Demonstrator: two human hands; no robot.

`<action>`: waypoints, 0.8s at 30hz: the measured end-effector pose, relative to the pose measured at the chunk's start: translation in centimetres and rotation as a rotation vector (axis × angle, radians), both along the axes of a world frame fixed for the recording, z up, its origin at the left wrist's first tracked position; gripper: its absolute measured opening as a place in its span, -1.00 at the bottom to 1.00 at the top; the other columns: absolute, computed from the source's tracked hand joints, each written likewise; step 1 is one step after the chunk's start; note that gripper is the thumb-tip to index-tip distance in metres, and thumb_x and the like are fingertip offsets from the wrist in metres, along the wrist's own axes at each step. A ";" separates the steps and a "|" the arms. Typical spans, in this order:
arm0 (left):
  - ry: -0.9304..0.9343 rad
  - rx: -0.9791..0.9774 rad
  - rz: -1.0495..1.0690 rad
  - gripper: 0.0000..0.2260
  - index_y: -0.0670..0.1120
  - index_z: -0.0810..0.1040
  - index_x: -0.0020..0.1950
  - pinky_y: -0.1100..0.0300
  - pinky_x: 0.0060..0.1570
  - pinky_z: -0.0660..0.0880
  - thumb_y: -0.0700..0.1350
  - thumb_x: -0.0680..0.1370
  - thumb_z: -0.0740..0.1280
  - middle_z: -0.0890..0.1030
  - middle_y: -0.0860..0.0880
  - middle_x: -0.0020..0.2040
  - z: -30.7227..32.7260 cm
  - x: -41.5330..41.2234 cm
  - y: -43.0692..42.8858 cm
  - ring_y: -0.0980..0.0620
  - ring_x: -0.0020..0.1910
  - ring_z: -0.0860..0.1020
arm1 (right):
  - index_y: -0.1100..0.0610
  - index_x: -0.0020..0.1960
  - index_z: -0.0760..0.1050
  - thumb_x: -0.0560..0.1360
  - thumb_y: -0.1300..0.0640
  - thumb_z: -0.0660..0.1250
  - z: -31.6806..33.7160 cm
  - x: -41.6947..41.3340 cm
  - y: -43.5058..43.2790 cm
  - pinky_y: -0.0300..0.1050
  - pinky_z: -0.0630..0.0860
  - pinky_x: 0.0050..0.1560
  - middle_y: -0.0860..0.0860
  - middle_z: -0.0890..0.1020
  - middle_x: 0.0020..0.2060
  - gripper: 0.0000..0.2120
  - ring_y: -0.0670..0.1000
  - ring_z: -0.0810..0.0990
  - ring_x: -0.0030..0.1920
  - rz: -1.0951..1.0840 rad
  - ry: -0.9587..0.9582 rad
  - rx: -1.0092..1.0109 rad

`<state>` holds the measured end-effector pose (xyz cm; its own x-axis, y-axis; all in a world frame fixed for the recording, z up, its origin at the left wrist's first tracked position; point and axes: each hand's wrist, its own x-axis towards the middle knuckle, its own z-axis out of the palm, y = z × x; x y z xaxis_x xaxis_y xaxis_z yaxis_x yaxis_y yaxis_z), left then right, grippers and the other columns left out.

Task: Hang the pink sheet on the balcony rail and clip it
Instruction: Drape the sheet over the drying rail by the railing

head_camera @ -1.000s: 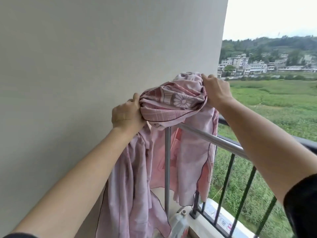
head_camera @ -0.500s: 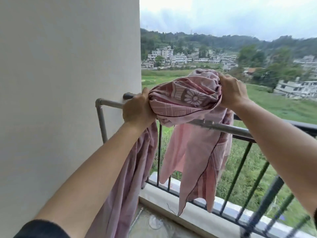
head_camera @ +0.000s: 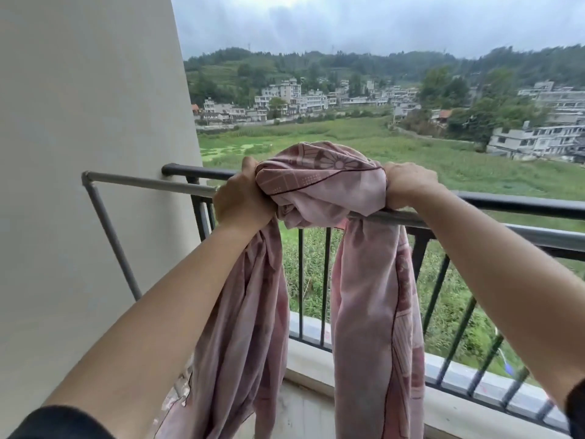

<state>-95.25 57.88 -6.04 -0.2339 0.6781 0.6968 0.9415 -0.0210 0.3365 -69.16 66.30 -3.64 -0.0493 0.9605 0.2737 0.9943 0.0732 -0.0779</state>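
Observation:
The pink sheet [head_camera: 319, 182], patterned with flowers and a dark trim line, is bunched over the silver metal rail [head_camera: 474, 228] in front of the dark balcony railing [head_camera: 522, 205]. My left hand [head_camera: 242, 198] grips the bundle's left side; my right hand [head_camera: 406, 185] grips its right side, resting on the silver rail. One long fold hangs down below my left hand on the near side. Another fold hangs from the rail below my right hand. No clip is visible.
A plain white wall [head_camera: 88, 153] stands close on the left, with the silver rail's bent support post [head_camera: 110, 236] running down along it. A concrete ledge [head_camera: 316, 353] carries the railing's vertical bars. Beyond lie fields and buildings.
The view has swung right, away from the wall, showing more railing. Both hands have brought the bunched sheet down onto the silver rail, and the two hanging folds now sit further apart.

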 end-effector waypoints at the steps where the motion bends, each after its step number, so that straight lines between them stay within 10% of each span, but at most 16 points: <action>1: 0.003 -0.030 -0.013 -0.76 -0.06 0.32 0.16 0.08 -0.23 0.32 -0.07 0.51 0.21 0.41 0.03 -0.33 0.3 3.6 -0.7 -0.15 -0.22 0.51 | 0.01 0.22 0.43 0.34 -0.14 0.42 -0.2 3.0 -0.8 -0.02 0.48 -0.07 0.06 0.60 0.08 -0.50 0.16 0.58 0.10 -0.019 0.059 -0.025; 9: -0.228 -0.166 0.004 -0.75 -0.01 0.37 0.13 0.08 -0.16 0.38 -0.05 0.46 0.24 0.62 -0.13 -0.03 -0.1 9.2 -1.4 -0.24 0.00 0.58 | 0.11 0.04 0.63 0.40 0.14 0.45 -0.2 8.8 -3.7 -0.07 0.60 0.00 0.10 0.69 -0.09 -0.78 0.10 0.64 -0.05 0.123 0.636 0.090; 19: -0.530 -0.176 -0.247 -0.71 -0.07 0.27 0.14 0.04 -0.15 0.35 -0.09 0.48 0.27 0.53 -0.08 -0.08 1.3 24.6 -4.5 -0.22 0.01 0.56 | 0.17 -0.03 0.62 0.49 0.09 0.31 -1.2 20.2 -10.9 0.00 0.52 -0.02 0.17 0.68 -0.04 -0.81 0.24 0.60 0.02 -0.159 0.540 0.306; 24: -0.751 -0.509 -0.552 -0.24 -0.10 0.11 0.32 0.03 0.13 0.43 0.00 0.32 0.51 0.37 -0.14 0.31 -2.7 29.2 -5.3 -0.18 0.26 0.44 | 0.12 0.07 0.54 0.58 -0.11 0.24 -2.9 21.9 -16.1 0.09 0.66 -0.05 0.18 0.66 0.06 -0.69 0.14 0.71 -0.07 -0.155 1.207 0.150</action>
